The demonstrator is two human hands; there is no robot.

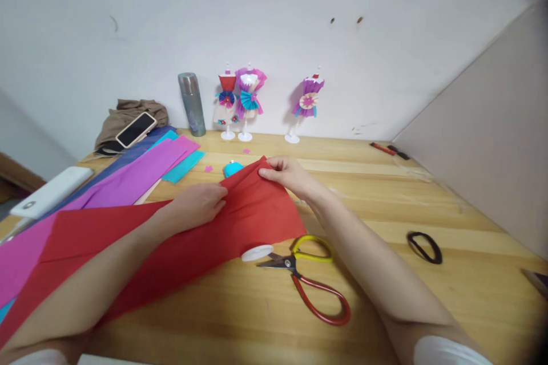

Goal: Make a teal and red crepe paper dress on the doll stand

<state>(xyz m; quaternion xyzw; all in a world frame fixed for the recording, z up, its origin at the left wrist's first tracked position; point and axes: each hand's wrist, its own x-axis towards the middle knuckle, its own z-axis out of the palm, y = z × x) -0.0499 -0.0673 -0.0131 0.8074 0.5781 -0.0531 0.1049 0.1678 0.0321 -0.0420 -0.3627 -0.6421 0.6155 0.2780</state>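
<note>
A wide red sheet (257, 211) stretches from the lower left to the middle of the table, its upper edge lifted between my hands. My right hand (286, 174) pinches its top corner between thumb and fingers. Further left, my left hand (199, 203) has its fingers closed on the sheet's upper edge. Scissors (289, 263) with one yellow and one red handle lie partly open below the sheet. A white disc (257, 252) touches the sheet's lower edge by the blades. Behind the sheet a turquoise object (233, 169) is partly hidden.
Three small dressed mannequins (249, 97) and a grey flask (192, 104) stand by the wall. Purple sheets (128, 174), a phone (136, 129) and a white device (51, 191) lie left. A black ring (424, 247) and red cutter (382, 149) are right.
</note>
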